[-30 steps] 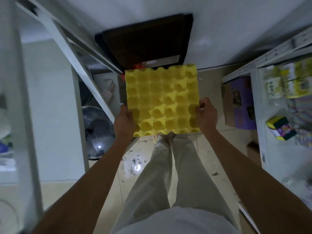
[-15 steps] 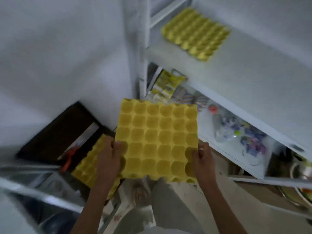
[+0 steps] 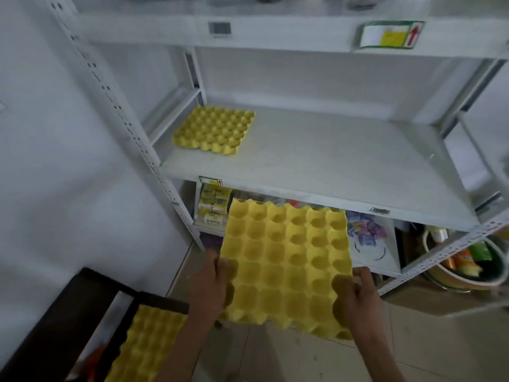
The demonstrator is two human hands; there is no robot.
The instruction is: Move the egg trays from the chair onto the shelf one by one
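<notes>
Both hands' fingers (image 3: 221, 267) clamp egg tray (image 3: 286, 260) edges.

3 yellow egg trays are counted: 1 held tray (image 3: 286, 266) between 2 hands, 1 shelf tray (image 3: 214, 130) above the left hand (image 3: 210, 288), and 1 chair tray (image 3: 146, 346) below it, left of the right hand (image 3: 358, 301).

The only sign that can be made out is a red upward arrow on the green-edged label (image 3: 391, 37) fixed to the front lip of the upper shelf (image 3: 275, 34), far right. A smaller tag (image 3: 210, 181) on the front edge of the middle shelf (image 3: 330, 161) carries a red mark too blurred to read. The print on the yellow packets (image 3: 213, 205) beneath that tag cannot be read either.
</notes>
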